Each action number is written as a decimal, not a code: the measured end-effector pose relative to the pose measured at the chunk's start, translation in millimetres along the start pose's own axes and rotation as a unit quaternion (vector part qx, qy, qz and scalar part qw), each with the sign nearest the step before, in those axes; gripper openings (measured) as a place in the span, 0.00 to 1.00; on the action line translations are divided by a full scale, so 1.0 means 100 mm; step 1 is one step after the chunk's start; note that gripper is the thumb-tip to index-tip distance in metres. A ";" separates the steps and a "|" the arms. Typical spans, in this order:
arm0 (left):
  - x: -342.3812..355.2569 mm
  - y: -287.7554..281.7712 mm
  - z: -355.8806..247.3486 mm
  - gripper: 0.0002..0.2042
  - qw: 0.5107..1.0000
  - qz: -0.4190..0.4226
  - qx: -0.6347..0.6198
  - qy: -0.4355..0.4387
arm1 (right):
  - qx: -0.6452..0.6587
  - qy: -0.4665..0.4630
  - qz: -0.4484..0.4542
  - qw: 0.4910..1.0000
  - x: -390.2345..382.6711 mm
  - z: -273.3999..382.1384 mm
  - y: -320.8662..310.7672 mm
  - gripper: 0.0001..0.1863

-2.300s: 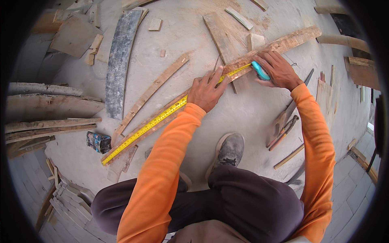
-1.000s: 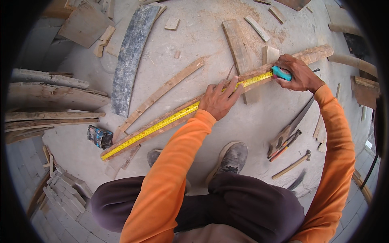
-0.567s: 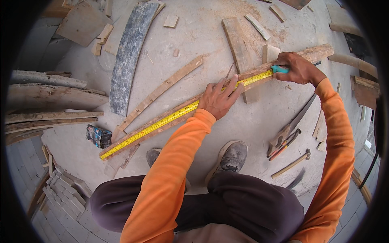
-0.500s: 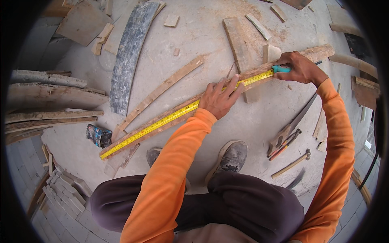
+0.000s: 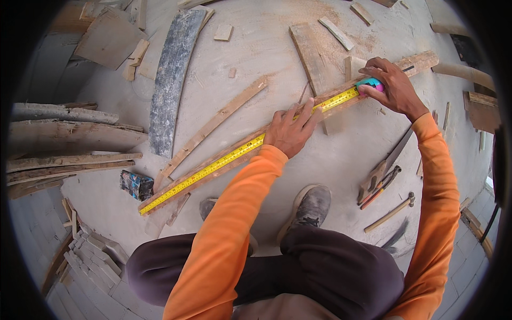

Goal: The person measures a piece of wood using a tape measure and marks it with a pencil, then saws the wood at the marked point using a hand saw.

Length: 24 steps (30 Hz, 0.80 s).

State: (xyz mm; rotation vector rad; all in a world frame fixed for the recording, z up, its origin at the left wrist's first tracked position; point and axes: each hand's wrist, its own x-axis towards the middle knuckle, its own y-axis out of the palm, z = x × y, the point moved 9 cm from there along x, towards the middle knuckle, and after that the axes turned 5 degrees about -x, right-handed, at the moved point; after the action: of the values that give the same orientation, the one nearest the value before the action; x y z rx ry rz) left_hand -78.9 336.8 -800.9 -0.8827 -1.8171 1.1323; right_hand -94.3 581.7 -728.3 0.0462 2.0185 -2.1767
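Observation:
A long rough wooden plank [image 5: 421, 60] lies diagonally on the concrete floor, with a yellow measuring tape blade [image 5: 202, 176] stretched along it from its lower left end. My left hand [image 5: 288, 132] lies across the blade and plank, fingers spread and pressing down, hiding part of the tape. Near the plank's upper right, my right hand [image 5: 394, 90] grips the teal and pink tape measure case [image 5: 372, 84], thumb underneath and fingers over the top. Both of my sleeves are orange.
A grey weathered board [image 5: 170, 82], a curved narrow strip [image 5: 224, 112] and offcuts [image 5: 336, 33] lie beyond. Stacked boards [image 5: 58, 136] are at left, beside a small printed box [image 5: 136, 185]. A handsaw [image 5: 386, 154], pincers [image 5: 381, 186] and a hammer [image 5: 389, 213] lie by my right arm.
Since the oldest frame, my right hand has moved rightward with the case, drawing out more blade. Lately its fingers have shifted, exposing the pink side. My left hand still rests on the tape.

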 end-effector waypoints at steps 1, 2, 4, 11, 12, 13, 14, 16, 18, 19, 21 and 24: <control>0.01 0.00 -0.01 0.24 1.000 -0.002 0.000 -0.002 | -0.022 -0.014 -0.033 0.999 -0.04 0.02 -0.03 0.30; 0.03 0.00 -0.01 0.24 1.000 -0.003 0.000 -0.002 | -0.044 -0.026 -0.066 0.997 -0.10 0.02 -0.07 0.32; 0.06 0.01 -0.02 0.25 1.000 0.006 0.008 -0.004 | -0.072 -0.023 -0.072 0.994 -0.17 0.00 -0.08 0.36; 0.06 0.10 -0.04 0.26 1.000 0.017 0.010 0.005 | -0.180 -0.001 -0.227 0.957 -0.51 0.10 -0.31 0.34; 0.03 0.10 -0.04 0.26 1.000 0.025 0.016 0.007 | -0.156 0.059 -0.213 0.963 -0.68 0.01 -0.34 0.33; 0.05 0.09 -0.04 0.26 0.999 0.030 0.025 0.009 | -0.133 0.118 -0.203 0.963 -0.86 -0.06 -0.42 0.32; 0.05 0.09 -0.03 0.26 0.999 0.035 0.035 0.011 | -0.110 0.177 -0.192 0.959 -1.07 -0.12 -0.50 0.31; 0.07 0.09 -0.05 0.26 0.999 0.023 0.045 0.015 | -0.128 0.274 -0.204 0.931 -1.70 -0.16 -0.77 0.23; 0.04 0.11 -0.07 0.26 0.998 0.020 0.053 0.023 | -0.093 0.386 -0.232 0.888 -2.50 -0.27 -0.70 0.22; 0.08 0.05 -0.01 0.27 0.998 0.014 0.061 0.028 | -0.067 0.468 -0.218 0.854 -2.87 -0.36 -0.64 0.20; 0.06 0.07 -0.02 0.27 0.997 0.017 0.065 0.030 | 0.019 0.606 -0.200 0.769 -3.80 -0.42 -0.24 0.17; 0.07 0.08 -0.03 0.27 0.997 0.024 0.063 0.024 | 0.181 0.728 -0.186 0.634 -5.04 -0.26 0.80 0.15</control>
State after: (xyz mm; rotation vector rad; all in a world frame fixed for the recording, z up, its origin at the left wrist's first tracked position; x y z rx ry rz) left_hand -77.9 347.0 -805.2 -0.8760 -1.6746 1.2317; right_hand 411.4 655.2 -739.1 2.3109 1.9445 -3.1632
